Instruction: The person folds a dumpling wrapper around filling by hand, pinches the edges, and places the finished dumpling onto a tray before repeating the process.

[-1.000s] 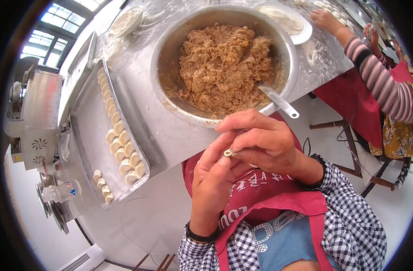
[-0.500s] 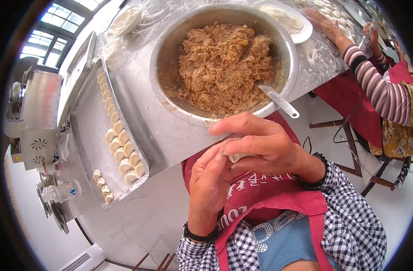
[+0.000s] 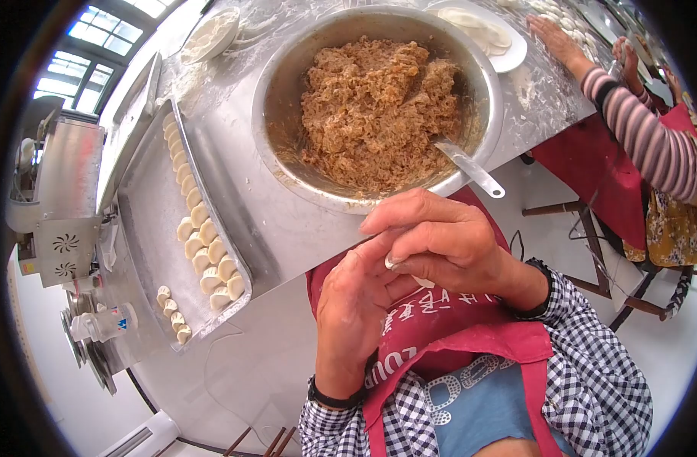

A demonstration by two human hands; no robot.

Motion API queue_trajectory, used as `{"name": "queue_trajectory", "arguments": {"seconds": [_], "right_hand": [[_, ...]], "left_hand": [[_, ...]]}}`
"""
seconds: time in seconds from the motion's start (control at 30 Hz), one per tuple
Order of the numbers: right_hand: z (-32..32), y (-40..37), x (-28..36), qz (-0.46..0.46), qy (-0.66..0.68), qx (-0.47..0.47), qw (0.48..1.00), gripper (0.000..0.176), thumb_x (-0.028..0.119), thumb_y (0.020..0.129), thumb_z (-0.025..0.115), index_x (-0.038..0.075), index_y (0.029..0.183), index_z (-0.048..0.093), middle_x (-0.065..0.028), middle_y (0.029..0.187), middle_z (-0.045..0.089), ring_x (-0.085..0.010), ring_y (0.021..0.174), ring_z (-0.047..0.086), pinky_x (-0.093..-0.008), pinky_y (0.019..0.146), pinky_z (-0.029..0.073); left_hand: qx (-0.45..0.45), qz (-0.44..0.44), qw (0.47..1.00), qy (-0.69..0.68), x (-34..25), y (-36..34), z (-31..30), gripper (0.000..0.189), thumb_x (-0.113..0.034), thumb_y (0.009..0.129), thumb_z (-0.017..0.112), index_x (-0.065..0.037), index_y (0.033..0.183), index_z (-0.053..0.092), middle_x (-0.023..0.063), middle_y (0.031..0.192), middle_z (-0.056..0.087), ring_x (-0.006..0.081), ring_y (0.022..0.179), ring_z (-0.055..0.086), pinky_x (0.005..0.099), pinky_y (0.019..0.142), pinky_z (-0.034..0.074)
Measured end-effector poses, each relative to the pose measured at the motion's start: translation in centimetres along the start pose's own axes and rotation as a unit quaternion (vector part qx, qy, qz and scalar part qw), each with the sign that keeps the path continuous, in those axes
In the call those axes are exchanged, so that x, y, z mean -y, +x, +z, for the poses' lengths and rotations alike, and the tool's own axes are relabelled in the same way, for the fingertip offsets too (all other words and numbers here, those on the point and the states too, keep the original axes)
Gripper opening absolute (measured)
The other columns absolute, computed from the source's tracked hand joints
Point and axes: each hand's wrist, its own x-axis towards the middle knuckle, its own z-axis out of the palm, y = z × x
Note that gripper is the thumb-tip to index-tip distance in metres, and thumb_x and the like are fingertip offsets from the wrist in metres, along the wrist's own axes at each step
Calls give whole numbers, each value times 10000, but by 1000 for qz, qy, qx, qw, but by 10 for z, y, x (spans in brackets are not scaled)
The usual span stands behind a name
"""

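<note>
White dough piece [image 3: 424, 282] near the round steel bowl [image 3: 286, 99], pinched by the right hand [image 3: 449, 242]; probably soft, light, best edge-held. Left hand's [image 3: 354, 297] hold unclear.

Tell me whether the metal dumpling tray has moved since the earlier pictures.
No. Judged against the near edge of the metal table, the metal dumpling tray shows no visible shift in any direction.

From here the bowl [image 3: 495, 107] is glossy metal, the worktop [image 3: 240, 145] smooth metal. The filling [image 3: 379, 114] looks rough, the dumplings [image 3: 193, 245] matt.
</note>
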Motion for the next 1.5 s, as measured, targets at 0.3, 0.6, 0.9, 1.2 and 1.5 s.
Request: {"name": "queue_trajectory", "arguments": {"seconds": [0.3,0.6,0.9,1.2,1.5], "right_hand": [[-1,2,3,14,22,17,1000,132,7,652,684,13,734,581,-137,1048,602,-264,960,593,-329,788,496],[5,3,6,56,60,-20,996,139,17,637,684,23,706,563,-130,1027,601,-262,962,587,-336,777,490],[-6,2,-2,-15,0,52,999,163,28,621,696,30,728,573,-108,1049,591,-258,935,584,-345,797,474],[-7,3,0,-2,18,67,998,164,106,656,719,30,733,596,-137,1018,604,-288,988,565,-382,812,471],[0,4,7,57,35,20,998,120,39,636,696,44,704,597,-114,1068,577,-269,968,573,-362,788,478]], "left_hand": [[39,3,999,-29,1,-1,-4,496,-295,946,340,107,1232,393,200,1209,489,278,1083,524,407,922,429],[43,17,999,-9,-2,-3,0,501,-294,948,331,108,1243,381,204,1236,466,282,1105,509,403,938,418],[36,11,998,47,-1,0,4,524,-353,945,288,28,1297,359,188,1321,389,319,1108,504,457,922,419],[67,1,998,-5,-1,0,1,516,-298,948,329,116,1253,366,211,1256,445,293,1131,488,403,952,405],[48,12,998,44,-1,-3,3,533,-353,946,282,66,1262,372,188,1265,438,307,1120,494,440,932,415]]}}
